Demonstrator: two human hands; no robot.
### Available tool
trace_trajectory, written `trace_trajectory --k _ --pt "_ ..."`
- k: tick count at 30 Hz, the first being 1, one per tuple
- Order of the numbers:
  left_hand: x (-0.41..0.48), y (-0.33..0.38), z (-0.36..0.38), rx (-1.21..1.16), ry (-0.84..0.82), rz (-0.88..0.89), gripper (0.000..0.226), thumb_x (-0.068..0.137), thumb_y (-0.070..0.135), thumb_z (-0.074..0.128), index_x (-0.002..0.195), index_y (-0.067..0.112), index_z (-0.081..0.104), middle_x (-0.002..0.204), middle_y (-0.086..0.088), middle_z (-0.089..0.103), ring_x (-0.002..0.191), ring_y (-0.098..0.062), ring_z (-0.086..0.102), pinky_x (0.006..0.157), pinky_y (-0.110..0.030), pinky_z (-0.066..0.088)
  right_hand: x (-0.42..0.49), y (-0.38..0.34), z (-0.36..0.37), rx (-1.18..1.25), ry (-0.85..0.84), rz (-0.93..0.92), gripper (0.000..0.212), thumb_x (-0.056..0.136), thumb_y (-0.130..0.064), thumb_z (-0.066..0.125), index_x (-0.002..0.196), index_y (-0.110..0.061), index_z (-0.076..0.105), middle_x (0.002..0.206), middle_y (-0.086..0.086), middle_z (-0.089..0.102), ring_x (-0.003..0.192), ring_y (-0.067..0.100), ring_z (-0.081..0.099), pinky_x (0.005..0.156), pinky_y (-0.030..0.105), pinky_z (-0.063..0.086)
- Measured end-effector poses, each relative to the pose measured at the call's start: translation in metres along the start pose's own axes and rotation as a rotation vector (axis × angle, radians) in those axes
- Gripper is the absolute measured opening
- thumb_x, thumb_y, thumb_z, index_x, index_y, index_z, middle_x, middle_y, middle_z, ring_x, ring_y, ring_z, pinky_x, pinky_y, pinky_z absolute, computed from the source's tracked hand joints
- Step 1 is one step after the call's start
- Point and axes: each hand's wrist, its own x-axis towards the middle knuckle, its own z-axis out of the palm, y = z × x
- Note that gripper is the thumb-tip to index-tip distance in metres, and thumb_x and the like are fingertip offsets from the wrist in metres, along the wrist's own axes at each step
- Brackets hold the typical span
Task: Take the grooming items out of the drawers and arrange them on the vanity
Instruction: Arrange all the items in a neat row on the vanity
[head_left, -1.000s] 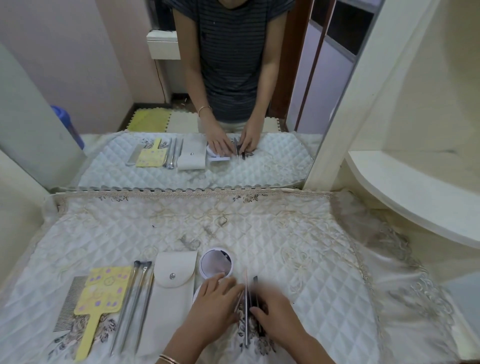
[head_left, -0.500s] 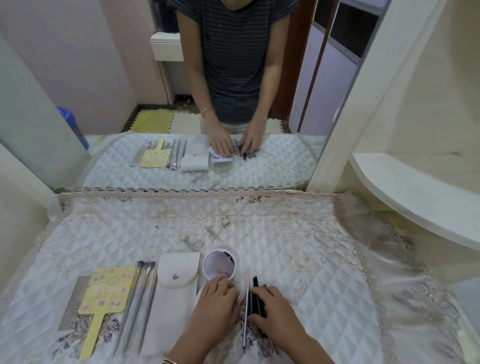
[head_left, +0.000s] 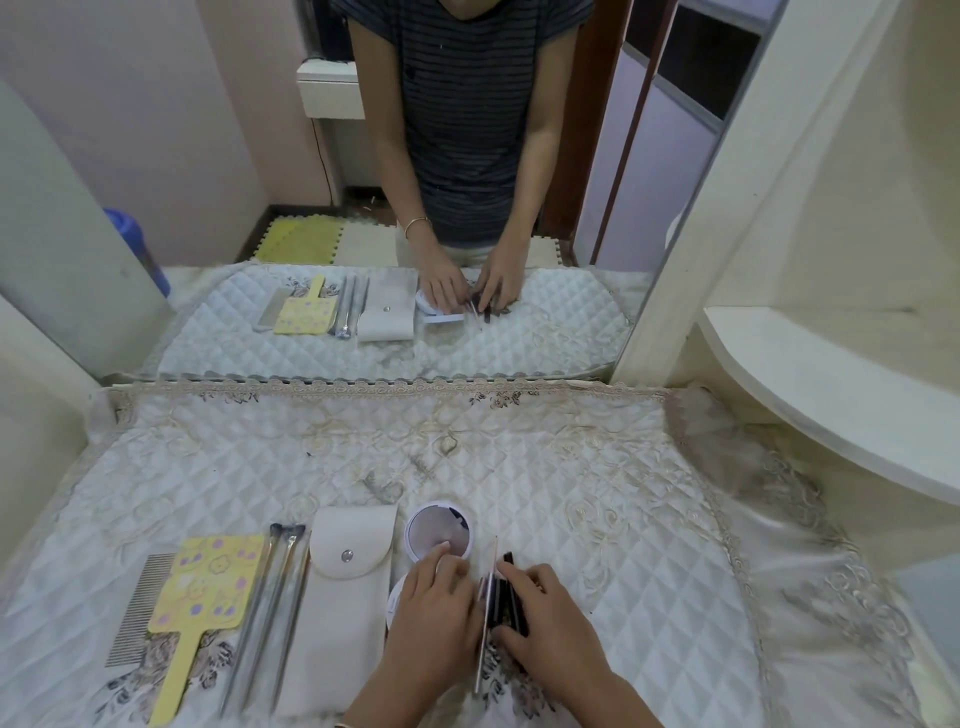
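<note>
Grooming items lie in a row along the near edge of the quilted white vanity cloth (head_left: 597, 467). From the left: a metal comb (head_left: 136, 608), a yellow paddle mirror (head_left: 202, 597), two or three silver tools (head_left: 270, 597), a white snap pouch (head_left: 340, 603) and an open round compact mirror (head_left: 439, 530). My left hand (head_left: 431, 618) lies flat over the compact's lower half. My right hand (head_left: 550, 618) rests on several thin black sticks (head_left: 506, 597). A thin silver file (head_left: 485, 623) lies between the two hands, touched by both.
A large wall mirror (head_left: 467, 208) stands behind the vanity and reflects me and the items. A curved cream shelf (head_left: 831, 395) juts out at the right. The cloth hangs over the right edge.
Both hands have stayed over the black sticks and the file, nudging them closer together and straighter. The view has tilted slightly. The other items have not moved.
</note>
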Motion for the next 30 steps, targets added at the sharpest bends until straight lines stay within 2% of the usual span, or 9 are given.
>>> trace_trajectory --k 3,6,9,14,16,19,22,27,30 --pt "0.002 0.001 0.000 0.002 0.055 -0.001 0.053 0.095 0.036 0.024 0.064 0.015 0.062 0.079 0.002 0.064 0.109 -0.021 0.045 0.093 -0.036 0.033 -0.002 0.000 0.002 0.049 0.021 0.000 0.062 0.081 -0.031 0.054 0.137 -0.036 0.028 0.123 -0.008 0.039 0.107 0.009 0.049 0.082 0.026 0.049" --pt "0.006 0.003 0.000 0.029 0.045 -0.002 0.036 0.084 0.034 0.041 0.060 0.015 0.061 0.075 0.002 0.063 0.109 -0.021 0.044 0.092 -0.036 0.033 -0.005 0.000 0.003 0.118 0.034 0.013 0.054 0.082 -0.027 0.052 0.132 -0.035 0.034 0.116 -0.011 0.043 0.108 0.008 0.049 0.085 0.026 0.048" --pt "0.005 0.003 0.003 0.004 0.010 -0.013 0.028 0.077 0.033 0.045 0.061 0.016 0.060 0.077 0.001 0.064 0.110 -0.021 0.043 0.093 -0.035 0.032 -0.007 0.000 0.003 0.176 0.039 0.041 0.048 0.083 -0.026 0.052 0.129 -0.029 0.039 0.121 -0.007 0.051 0.111 0.008 0.050 0.089 0.024 0.045" --pt "-0.008 -0.008 -0.008 -0.080 0.012 0.076 0.028 0.071 0.040 0.051 0.089 0.020 0.058 0.097 0.003 0.065 0.112 -0.018 0.044 0.094 -0.028 0.032 -0.011 -0.001 0.001 0.242 0.045 0.074 0.042 0.084 -0.024 0.053 0.125 -0.027 0.043 0.106 -0.008 0.062 0.095 0.007 0.058 0.081 0.021 0.046" --pt "-0.016 -0.020 -0.015 -0.111 -0.043 0.111 0.044 0.061 0.047 0.056 0.101 0.028 0.054 0.107 0.010 0.061 0.112 -0.015 0.043 0.093 -0.026 0.031 -0.012 -0.001 0.000 0.243 0.042 0.081 0.043 0.085 -0.024 0.053 0.126 -0.027 0.041 0.094 -0.011 0.060 0.086 0.004 0.058 0.073 0.017 0.044" --pt "-0.020 -0.030 -0.020 -0.123 -0.165 0.107 0.059 0.053 0.052 0.055 0.110 0.037 0.049 0.116 0.019 0.050 0.112 -0.013 0.042 0.092 -0.024 0.030 -0.011 -0.003 0.000 0.222 0.051 0.076 0.039 0.087 -0.023 0.051 0.125 -0.025 0.041 0.069 -0.017 0.045 0.063 -0.001 0.047 0.060 0.014 0.038" --pt "-0.018 -0.028 -0.022 -0.098 -0.228 0.084 0.060 0.051 0.054 0.051 0.109 0.040 0.048 0.114 0.021 0.050 0.111 -0.011 0.042 0.091 -0.024 0.029 -0.012 -0.005 -0.002 0.205 0.056 0.063 0.035 0.088 -0.022 0.049 0.123 -0.025 0.042 0.066 -0.017 0.043 0.060 -0.001 0.045 0.056 0.014 0.037" --pt "-0.014 -0.022 -0.026 -0.105 -0.200 0.100 0.060 0.050 0.054 0.050 0.106 0.033 0.052 0.108 0.017 0.059 0.109 -0.012 0.041 0.091 -0.024 0.029 -0.010 -0.006 -0.002 0.186 0.069 0.059 0.031 0.089 -0.022 0.049 0.119 -0.023 0.044 0.070 -0.019 0.042 0.062 -0.005 0.042 0.055 0.013 0.036" --pt "-0.009 -0.016 -0.026 -0.099 -0.170 0.154 0.061 0.056 0.055 0.051 0.109 0.026 0.055 0.110 0.011 0.064 0.113 -0.011 0.040 0.095 -0.025 0.029 -0.010 -0.008 -0.001 0.218 0.076 0.076 0.029 0.088 -0.024 0.051 0.116 -0.022 0.045 0.068 -0.017 0.044 0.061 -0.004 0.044 0.056 0.012 0.037"
